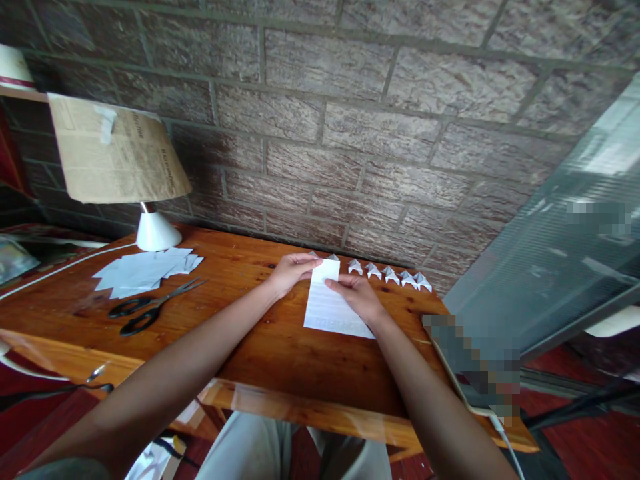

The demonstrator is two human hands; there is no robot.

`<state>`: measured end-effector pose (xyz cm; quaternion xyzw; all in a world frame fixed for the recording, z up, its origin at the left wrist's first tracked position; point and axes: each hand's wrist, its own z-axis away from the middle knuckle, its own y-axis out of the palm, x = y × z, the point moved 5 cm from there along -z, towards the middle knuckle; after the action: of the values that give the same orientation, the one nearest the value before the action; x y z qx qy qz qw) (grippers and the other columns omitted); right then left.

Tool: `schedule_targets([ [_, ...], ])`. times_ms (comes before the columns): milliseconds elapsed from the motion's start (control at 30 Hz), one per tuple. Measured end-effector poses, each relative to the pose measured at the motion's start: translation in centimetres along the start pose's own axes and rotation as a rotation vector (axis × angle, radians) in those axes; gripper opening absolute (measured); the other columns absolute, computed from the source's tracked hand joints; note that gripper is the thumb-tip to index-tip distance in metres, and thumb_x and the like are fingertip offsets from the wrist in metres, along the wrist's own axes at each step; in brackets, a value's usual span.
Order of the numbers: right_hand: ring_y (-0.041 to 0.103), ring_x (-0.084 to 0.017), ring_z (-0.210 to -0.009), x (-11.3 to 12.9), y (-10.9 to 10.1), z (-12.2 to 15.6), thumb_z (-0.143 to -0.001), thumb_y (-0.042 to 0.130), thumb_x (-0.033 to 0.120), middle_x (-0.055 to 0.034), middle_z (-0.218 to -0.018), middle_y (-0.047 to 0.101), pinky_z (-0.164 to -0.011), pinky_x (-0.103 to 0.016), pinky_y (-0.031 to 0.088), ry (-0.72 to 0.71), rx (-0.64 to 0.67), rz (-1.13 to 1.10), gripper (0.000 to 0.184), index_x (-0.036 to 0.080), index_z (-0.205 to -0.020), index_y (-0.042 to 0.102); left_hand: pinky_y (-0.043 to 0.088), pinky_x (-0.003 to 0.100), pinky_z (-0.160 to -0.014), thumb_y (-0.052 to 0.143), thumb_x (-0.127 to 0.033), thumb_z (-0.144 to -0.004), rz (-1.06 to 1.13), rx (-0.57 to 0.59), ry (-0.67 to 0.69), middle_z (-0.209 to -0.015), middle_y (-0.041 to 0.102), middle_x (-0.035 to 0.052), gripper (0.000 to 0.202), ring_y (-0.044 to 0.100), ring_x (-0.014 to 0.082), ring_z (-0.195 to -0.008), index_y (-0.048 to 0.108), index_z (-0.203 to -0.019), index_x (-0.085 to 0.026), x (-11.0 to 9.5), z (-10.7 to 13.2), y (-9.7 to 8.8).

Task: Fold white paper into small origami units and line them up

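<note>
A white sheet of paper [327, 308] lies on the wooden table [280, 360] in front of me, its far end folded over. My left hand [291, 270] rests on the sheet's top left corner, fingers stretched out and pressing the fold. My right hand [357, 293] lies flat on the right side of the sheet, fingers spread toward the fold. Neither hand grips anything. A row of several small folded white paper pieces [390, 273] stands along the table's far edge, just beyond my right hand.
Black-handled scissors [150, 307] lie to the left, below a pile of white paper sheets [145, 270]. A white lamp [155, 230] with a paper shade stands at the back left. A brick wall [350, 120] runs behind the table. A white cable [465, 393] runs along the right edge.
</note>
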<state>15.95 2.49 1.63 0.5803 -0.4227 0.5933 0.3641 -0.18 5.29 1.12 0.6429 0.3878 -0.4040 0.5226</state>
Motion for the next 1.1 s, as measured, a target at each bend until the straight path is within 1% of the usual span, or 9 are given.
schedule_targets([
  [167,0.066,-0.018,-0.072,-0.11,0.12,0.1,-0.064,0.076,0.048,-0.0027,-0.081,0.074,-0.072,-0.031,0.05,0.015,0.025,-0.022,0.042,0.018,-0.093,0.075,0.05,0.031,-0.079,0.083,-0.04,-0.059,-0.019,0.005,-0.015,-0.082,0.072,0.0049,0.036,0.066,0.0151,-0.076,0.072,-0.082,-0.014,-0.02,0.19,0.06],
  [300,0.066,-0.019,-0.072,-0.35,0.01,-0.04,-0.063,0.077,0.048,-0.0032,-0.081,0.074,-0.071,-0.031,0.05,0.016,0.028,-0.013,0.043,0.018,-0.093,0.075,0.05,0.032,-0.079,0.078,-0.05,-0.063,-0.028,0.037,-0.036,-0.083,0.073,0.0078,0.044,0.068,0.0179,-0.08,0.071,-0.087,-0.014,0.06,0.16,0.22],
  [433,0.065,-0.017,-0.07,-0.48,-0.16,-0.15,-0.063,0.078,0.047,-0.0028,-0.081,0.074,-0.071,-0.031,0.049,0.016,0.019,-0.029,0.042,0.018,-0.093,0.075,0.051,0.032,-0.078,0.072,-0.057,-0.067,-0.07,0.035,-0.058,-0.082,0.073,0.0096,0.048,0.068,0.019,-0.081,0.071,-0.089,-0.014,0.27,0.01,0.05],
  [500,0.065,-0.017,-0.07,-0.47,-0.25,-0.15,-0.063,0.078,0.047,-0.0028,-0.08,0.074,-0.071,-0.031,0.049,0.015,0.003,-0.043,0.041,0.018,-0.092,0.075,0.051,0.032,-0.078,0.073,-0.054,-0.068,-0.111,0.076,-0.059,-0.085,0.073,0.0095,0.046,0.067,0.0187,-0.081,0.071,-0.09,-0.014,0.37,0.05,0.14],
  [567,0.065,-0.017,-0.07,-0.43,-0.31,-0.1,-0.063,0.078,0.047,-0.0029,-0.08,0.074,-0.071,-0.031,0.049,0.014,-0.013,-0.05,0.042,0.018,-0.093,0.075,0.05,0.032,-0.082,0.078,-0.047,-0.065,-0.151,0.141,-0.052,-0.09,0.073,0.0088,0.043,0.067,0.0186,-0.084,0.072,-0.092,-0.014,0.43,0.17,0.39],
  [633,0.065,-0.018,-0.07,-0.4,-0.32,-0.07,-0.063,0.078,0.048,-0.0031,-0.08,0.074,-0.071,-0.031,0.049,0.017,-0.022,-0.049,0.043,0.018,-0.093,0.075,0.05,0.033,-0.084,0.081,-0.041,-0.062,-0.167,0.171,-0.048,-0.093,0.073,0.0084,0.041,0.066,0.0186,-0.085,0.073,-0.092,-0.014,0.45,0.3,0.53],
  [733,0.065,-0.018,-0.071,-0.47,-0.16,-0.11,-0.062,0.078,0.049,-0.0031,-0.08,0.074,-0.072,-0.032,0.05,0.022,-0.005,-0.045,0.044,0.017,-0.093,0.075,0.05,0.033,-0.082,0.077,-0.045,-0.067,-0.161,0.118,-0.035,-0.088,0.073,0.0081,0.038,0.066,0.0179,-0.079,0.073,-0.087,-0.013,0.35,0.36,0.41],
  [833,0.066,-0.018,-0.072,-0.6,0.19,-0.25,-0.062,0.077,0.051,-0.0026,-0.08,0.074,-0.075,-0.032,0.05,0.021,0.066,-0.041,0.045,0.018,-0.092,0.075,0.049,0.031,-0.076,0.072,-0.05,-0.07,-0.18,0.079,0.007,-0.08,0.072,0.0067,0.039,0.064,0.0167,-0.073,0.073,-0.082,-0.013,0.22,0.37,0.43],
  [1100,0.065,-0.018,-0.071,-0.52,0.45,0.03,-0.063,0.077,0.05,-0.0036,-0.08,0.073,-0.076,-0.032,0.049,0.053,0.136,-0.019,0.045,0.016,-0.093,0.074,0.046,0.029,-0.07,0.073,-0.049,-0.068,-0.238,0.04,0.062,-0.072,0.07,0.0035,0.035,0.061,0.0169,-0.069,0.073,-0.075,-0.014,0.01,0.12,0.19],
])
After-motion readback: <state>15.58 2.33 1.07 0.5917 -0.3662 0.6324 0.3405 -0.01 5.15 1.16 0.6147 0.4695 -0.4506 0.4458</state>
